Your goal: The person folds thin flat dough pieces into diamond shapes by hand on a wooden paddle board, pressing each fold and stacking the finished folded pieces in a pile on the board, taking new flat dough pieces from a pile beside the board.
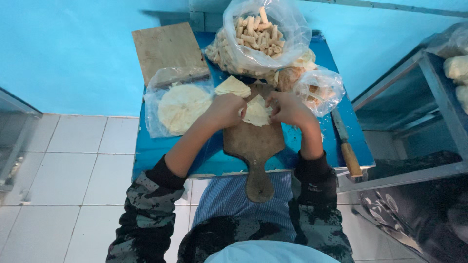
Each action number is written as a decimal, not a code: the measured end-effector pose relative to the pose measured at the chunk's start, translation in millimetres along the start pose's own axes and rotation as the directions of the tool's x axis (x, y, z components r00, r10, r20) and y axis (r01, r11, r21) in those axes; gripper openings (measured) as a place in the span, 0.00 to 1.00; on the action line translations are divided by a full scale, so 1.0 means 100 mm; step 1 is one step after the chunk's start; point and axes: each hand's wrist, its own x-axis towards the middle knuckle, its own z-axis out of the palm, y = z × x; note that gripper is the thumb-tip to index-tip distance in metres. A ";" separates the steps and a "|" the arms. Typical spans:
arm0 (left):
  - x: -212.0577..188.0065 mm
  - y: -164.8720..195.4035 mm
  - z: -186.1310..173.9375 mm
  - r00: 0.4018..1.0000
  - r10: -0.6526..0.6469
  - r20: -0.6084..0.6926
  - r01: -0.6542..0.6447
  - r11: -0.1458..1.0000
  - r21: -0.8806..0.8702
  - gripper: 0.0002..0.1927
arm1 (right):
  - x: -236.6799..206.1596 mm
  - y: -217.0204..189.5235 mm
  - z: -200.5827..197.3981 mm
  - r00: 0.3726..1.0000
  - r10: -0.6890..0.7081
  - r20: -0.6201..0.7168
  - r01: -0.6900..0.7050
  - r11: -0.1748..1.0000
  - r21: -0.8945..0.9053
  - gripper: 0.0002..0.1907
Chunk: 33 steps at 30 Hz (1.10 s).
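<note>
A small blue counter (151, 156) stood against a turquoise wall, above a floor (73, 160) of pale tiles. At its centre lay a worn wooden paddle board (253, 141) (its handle hung past the near edge). A second, square wooden board (165, 48) sat at the far left corner, and just in front of it a clear bag held a stack of round pale flatbreads (183, 108). A large clear bag of short rolled pastries (256, 36) filled the far edge, with a smaller bag (321, 90) beside it on the right. A wooden-handled knife (347, 146) lay along the right side.
</note>
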 end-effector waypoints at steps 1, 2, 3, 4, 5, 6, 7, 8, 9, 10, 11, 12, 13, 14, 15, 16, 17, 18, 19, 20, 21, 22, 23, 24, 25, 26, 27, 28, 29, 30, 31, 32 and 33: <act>0.00 0.00 0.01 1.000 -0.001 -0.019 0.001 1.000 0.001 0.02 | 0.00 0.01 0.00 1.000 -0.004 0.003 0.004 1.000 0.007 0.25; 0.00 0.00 0.01 0.999 0.000 -0.038 0.000 1.000 0.002 0.02 | 0.00 0.03 0.00 1.000 -0.017 -0.019 0.017 1.000 -0.008 0.24; -0.01 0.00 0.02 0.998 0.000 -0.056 0.000 1.000 0.004 0.02 | -0.01 0.04 -0.01 0.999 -0.030 -0.042 0.029 0.999 -0.023 0.23; 0.00 0.01 0.02 0.998 0.005 -0.065 -0.004 1.000 0.015 0.01 | -0.02 0.05 -0.02 0.997 -0.043 -0.065 0.041 0.998 -0.039 0.22; 0.00 0.02 0.02 0.997 0.009 -0.074 -0.007 1.000 0.027 0.01 | -0.02 0.06 -0.04 0.998 -0.035 -0.052 0.034 0.999 -0.013 0.22; 0.00 0.02 0.01 0.996 0.013 -0.084 -0.010 0.999 0.038 0.01 | -0.03 0.06 -0.06 0.999 -0.027 -0.038 0.027 1.000 0.012 0.21; 0.00 0.03 0.01 0.997 0.009 -0.075 -0.007 1.000 0.027 0.01 | -0.03 0.06 -0.08 1.000 -0.019 -0.023 0.020 0.999 0.036 0.20; 0.00 0.04 0.01 0.998 0.004 -0.066 -0.003 1.000 0.016 0.01 | -0.04 0.06 -0.09 0.999 -0.037 -0.022 0.038 0.999 0.019 0.21; 0.00 0.04 0.00 0.998 -0.001 -0.058 0.001 1.000 0.005 0.01 | -0.04 0.05 -0.10 0.998 -0.056 -0.021 0.056 0.998 0.002 0.22; 0.00 0.05 -0.01 0.998 -0.002 -0.059 0.003 1.000 0.023 0.01 | -0.04 0.04 -0.11 0.997 -0.075 -0.018 0.074 0.997 -0.015 0.23; 0.00 0.06 -0.01 0.998 -0.004 -0.061 0.006 0.999 0.039 0.02 | -0.04 0.03 -0.11 0.998 -0.052 -0.044 0.052 0.999 0.005 0.23; 0.00 0.06 -0.02 0.998 -0.006 -0.065 0.009 0.998 0.056 0.03 | -0.04 0.02 -0.11 0.997 -0.029 -0.068 0.030 0.999 0.024 0.24; 0.00 0.07 -0.02 0.995 -0.020 -0.093 0.020 1.000 0.003 0.03 | -0.04 0.01 -0.11 0.996 -0.005 -0.091 0.009 0.999 0.044 0.25; 0.00 0.07 -0.03 0.992 -0.036 -0.121 0.030 0.998 -0.049 0.04 | -0.03 0.00 -0.10 0.991 -0.012 -0.131 0.019 0.998 0.053 0.22; 0.01 0.07 -0.05 0.988 -0.053 -0.148 0.039 0.994 -0.101 0.04 | 0.00 -0.01 -0.08 0.985 -0.020 -0.172 0.031 0.998 0.063 0.20; 0.02 0.06 -0.07 0.984 -0.073 -0.161 0.042 0.982 -0.183 0.06 | 0.04 -0.02 -0.06 0.977 -0.027 -0.213 0.043 0.996 0.072 0.17; 0.03 0.04 -0.10 0.981 -0.091 -0.173 0.043 0.963 -0.265 0.08 | 0.06 -0.03 -0.04 0.965 -0.098 -0.244 0.129 0.985 0.112 0.18; 0.05 0.03 -0.12 0.977 -0.110 -0.182 0.042 0.938 -0.344 0.09 | 0.09 -0.03 0.00 0.946 -0.166 -0.277 0.213 0.965 0.149 0.18; 0.06 0.01 -0.13 0.976 -0.149 -0.161 0.061 0.889 -0.453 0.11 | 0.12 -0.04 0.05 0.921 -0.231 -0.313 0.297 0.937 0.183 0.18; 0.07 0.00 -0.15 0.973 -0.184 -0.136 0.079 0.829 -0.554 0.12 | 0.15 -0.05 0.09 0.913 -0.258 -0.315 0.312 0.940 0.136 0.17; 0.09 -0.02 -0.16 0.971 -0.215 -0.106 0.097 0.756 -0.647 0.14 | 0.19 -0.06 0.13 0.905 -0.285 -0.315 0.327 0.941 0.089 0.16; 0.09 -0.05 -0.17 0.974 -0.199 -0.109 0.083 0.758 -0.647 0.14 | 0.22 -0.06 0.17 0.897 -0.312 -0.313 0.341 0.939 0.041 0.16; 0.10 -0.08 -0.19 0.977 -0.183 -0.112 0.068 0.759 -0.647 0.15 | 0.24 -0.07 0.21 0.901 -0.302 -0.310 0.314 0.949 -0.011 0.15; 0.11 -0.11 -0.20 0.979 -0.168 -0.116 0.054 0.761 -0.647 0.15 | 0.26 -0.08 0.25 0.905 -0.293 -0.307 0.288 0.956 -0.063 0.15; 0.12 -0.13 -0.20 0.979 -0.184 -0.091 0.073 0.727 -0.683 0.14 | 0.27 -0.08 0.27 0.910 -0.284 -0.304 0.261 0.959 -0.114 0.14; 0.13 -0.14 -0.19 0.978 -0.198 -0.065 0.092 0.691 -0.716 0.13 | 0.28 -0.08 0.27 0.918 -0.277 -0.283 0.265 0.961 -0.081 0.14; 0.13 -0.14 -0.19 0.977 -0.211 -0.039 0.112 0.654 -0.748 0.12 | 0.28 -0.09 0.28 0.926 -0.272 -0.263 0.268 0.962 -0.048 0.13; 0.13 -0.15 -0.20 0.980 -0.196 -0.046 0.098 0.663 -0.743 0.12 | 0.29 -0.10 0.28 0.933 -0.266 -0.242 0.270 0.963 -0.015 0.13; 0.12 -0.15 -0.20 0.982 -0.181 -0.051 0.085 0.670 -0.738 0.12 | 0.29 -0.11 0.28 0.923 -0.269 -0.275 0.261 0.963 -0.066 0.15; 0.12 -0.14 -0.22 0.984 -0.166 -0.057 0.072 0.677 -0.732 0.11 | 0.29 -0.13 0.28 0.911 -0.273 -0.308 0.249 0.961 -0.117 0.17; 0.12 -0.13 -0.23 0.985 -0.152 -0.076 0.045 0.664 -0.747 0.12 | 0.29 -0.15 0.27 0.897 -0.281 -0.341 0.236 0.957 -0.168 0.18; 0.12 -0.10 -0.24 0.986 -0.139 -0.096 0.017 0.648 -0.761 0.12 | 0.27 -0.17 0.24 0.894 -0.303 -0.331 0.319 0.948 -0.005 0.19; 0.12 -0.07 -0.25 0.985 -0.127 -0.117 -0.010 0.632 -0.775 0.13 | 0.25 -0.19 0.21 0.889 -0.326 -0.323 0.390 0.907 0.158 0.21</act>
